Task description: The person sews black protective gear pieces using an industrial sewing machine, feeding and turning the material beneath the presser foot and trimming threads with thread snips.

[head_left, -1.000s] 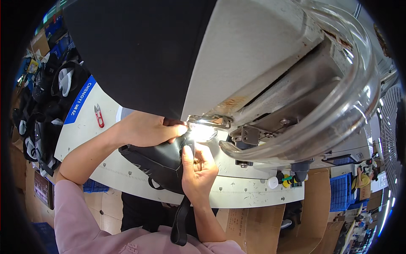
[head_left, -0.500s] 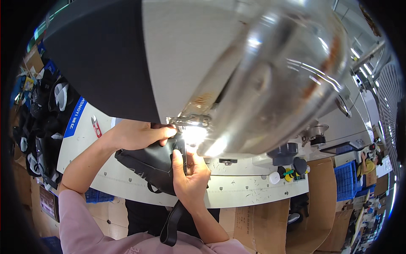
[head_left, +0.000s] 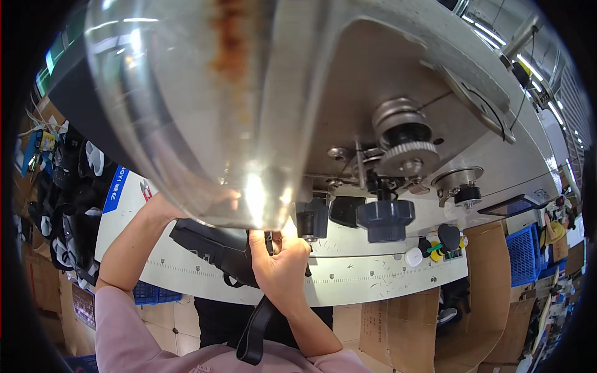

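Observation:
A black bag [head_left: 214, 244] lies on the pale sewing machine table, its flat strap [head_left: 251, 336] hanging toward my body. Its upper edge is beneath the sewing machine head [head_left: 373, 68]. My right hand [head_left: 281, 266] pinches the bag's edge between thumb and fingers, close to a bright lamp glow. On the left side, my left hand [head_left: 171, 206] reaches to the same edge, and its fingers show only faintly through a clear curved guard [head_left: 186, 105]. That guard and the glare hide the needle area.
Red-handled thread snips [head_left: 146, 190] lie at the table's left. Dark knobs [head_left: 385, 221] jut from the machine head. Bobbins and spools [head_left: 435, 246] sit at the table's right. An open cardboard box [head_left: 476, 298] stands beside the table, near a blue crate [head_left: 523, 255].
My viewpoint has shifted, so the guard now covers my left hand and the machine's knobs come into view. Both hands stay at the bag's edge; the bag has hardly moved.

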Demonstrator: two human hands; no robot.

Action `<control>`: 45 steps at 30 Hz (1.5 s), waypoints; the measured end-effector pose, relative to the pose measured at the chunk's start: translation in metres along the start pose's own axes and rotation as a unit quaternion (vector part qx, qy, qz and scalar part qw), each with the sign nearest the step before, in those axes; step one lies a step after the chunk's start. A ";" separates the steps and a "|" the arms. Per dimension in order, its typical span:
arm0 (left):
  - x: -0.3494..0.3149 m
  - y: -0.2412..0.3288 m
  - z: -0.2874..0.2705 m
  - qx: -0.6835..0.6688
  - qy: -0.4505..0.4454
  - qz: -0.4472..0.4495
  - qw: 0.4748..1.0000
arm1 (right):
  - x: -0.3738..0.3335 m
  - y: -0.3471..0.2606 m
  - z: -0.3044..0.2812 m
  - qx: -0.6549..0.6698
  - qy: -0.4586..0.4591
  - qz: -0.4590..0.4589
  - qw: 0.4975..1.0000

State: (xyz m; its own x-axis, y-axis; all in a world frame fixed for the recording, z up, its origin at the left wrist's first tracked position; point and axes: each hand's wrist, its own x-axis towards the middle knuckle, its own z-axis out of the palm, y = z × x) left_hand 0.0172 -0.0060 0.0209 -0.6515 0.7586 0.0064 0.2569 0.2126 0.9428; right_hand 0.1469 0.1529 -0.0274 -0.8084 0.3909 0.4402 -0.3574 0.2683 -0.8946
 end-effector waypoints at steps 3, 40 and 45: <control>0.005 0.015 0.000 0.017 -0.024 -0.059 0.998 | 0.000 0.000 0.001 0.004 0.006 0.021 1.000; -0.010 -0.027 -0.032 0.015 0.135 -0.003 0.991 | -0.003 -0.007 -0.006 -0.128 -0.033 -0.024 0.991; -0.005 0.007 0.006 0.053 0.077 -0.031 0.995 | 0.005 -0.001 -0.020 0.038 -0.054 0.040 0.997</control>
State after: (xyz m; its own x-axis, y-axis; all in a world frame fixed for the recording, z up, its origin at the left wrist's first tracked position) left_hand 0.0268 -0.0050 0.0258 -0.7676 0.6408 0.0086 0.2824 0.3261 0.9022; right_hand 0.1523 0.1723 -0.0228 -0.8800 0.3102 0.3596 -0.3205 0.1708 -0.9317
